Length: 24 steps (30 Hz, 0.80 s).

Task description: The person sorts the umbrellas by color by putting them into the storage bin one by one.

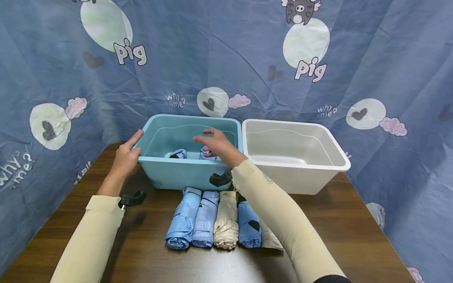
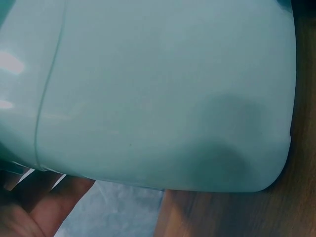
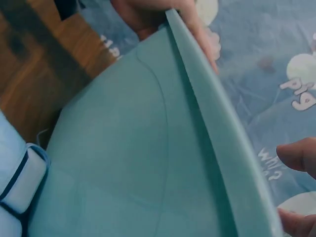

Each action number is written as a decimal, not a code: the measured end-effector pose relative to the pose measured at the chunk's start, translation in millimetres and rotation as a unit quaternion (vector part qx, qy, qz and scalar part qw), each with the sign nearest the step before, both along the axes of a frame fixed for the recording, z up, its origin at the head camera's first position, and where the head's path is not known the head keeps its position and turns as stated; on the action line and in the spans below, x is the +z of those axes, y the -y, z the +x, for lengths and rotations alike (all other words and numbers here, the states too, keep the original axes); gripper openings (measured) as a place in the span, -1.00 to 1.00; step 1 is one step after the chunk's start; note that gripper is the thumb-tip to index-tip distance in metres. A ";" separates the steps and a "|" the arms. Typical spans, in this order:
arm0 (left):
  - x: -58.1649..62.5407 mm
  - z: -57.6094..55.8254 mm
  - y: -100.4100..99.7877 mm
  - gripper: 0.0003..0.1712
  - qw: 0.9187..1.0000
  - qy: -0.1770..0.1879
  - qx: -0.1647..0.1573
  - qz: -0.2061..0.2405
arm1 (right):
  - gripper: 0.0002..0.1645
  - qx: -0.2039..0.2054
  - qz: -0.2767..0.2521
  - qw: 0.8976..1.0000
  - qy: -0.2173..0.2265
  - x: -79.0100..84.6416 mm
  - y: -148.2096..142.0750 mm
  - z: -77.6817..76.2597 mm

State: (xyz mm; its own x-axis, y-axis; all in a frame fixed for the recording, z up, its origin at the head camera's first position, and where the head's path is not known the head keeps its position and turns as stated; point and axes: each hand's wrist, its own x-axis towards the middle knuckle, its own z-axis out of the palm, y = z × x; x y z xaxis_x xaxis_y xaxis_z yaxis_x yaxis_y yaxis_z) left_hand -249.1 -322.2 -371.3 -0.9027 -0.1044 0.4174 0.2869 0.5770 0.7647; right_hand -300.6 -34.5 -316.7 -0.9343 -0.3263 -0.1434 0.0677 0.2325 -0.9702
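My left hand (image 1: 126,156) grips the left front corner of a light blue plastic bin (image 1: 184,173), thumb and fingers around its rim. My right hand (image 1: 221,147) is over the bin's front right part, fingers spread and holding nothing. Below and beside it, inside the bin, lie a blue cloth roll (image 1: 178,153) and another blue roll (image 1: 207,154), partly hidden by the hand and front rim. Lined up before the bin are a light blue roll (image 1: 185,218), a periwinkle roll (image 1: 206,220), a beige roll (image 1: 226,222) and a blue roll with a black patch (image 1: 249,226).
A white bin (image 1: 297,175) stands right against the blue one. Another beige roll (image 1: 270,237) is partly covered by my right forearm. All rest on a brown wooden table (image 1: 148,251), with a printed blue cloth (image 1: 226,59) hanging behind.
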 end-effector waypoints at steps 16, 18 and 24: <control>2.6 1.5 -0.5 -0.29 1.000 0.010 -0.003 0.000 | -0.37 0.055 -0.045 0.997 -0.040 14.9 -50.1 34.1; 2.3 0.6 0.3 -0.29 1.000 0.009 -0.002 -0.001 | -0.39 0.054 -0.076 0.995 -0.045 16.2 -58.8 39.6; 0.0 -0.5 1.2 -0.28 1.000 0.012 -0.003 -0.002 | -0.38 0.050 -0.114 0.991 -0.050 14.5 -88.3 55.4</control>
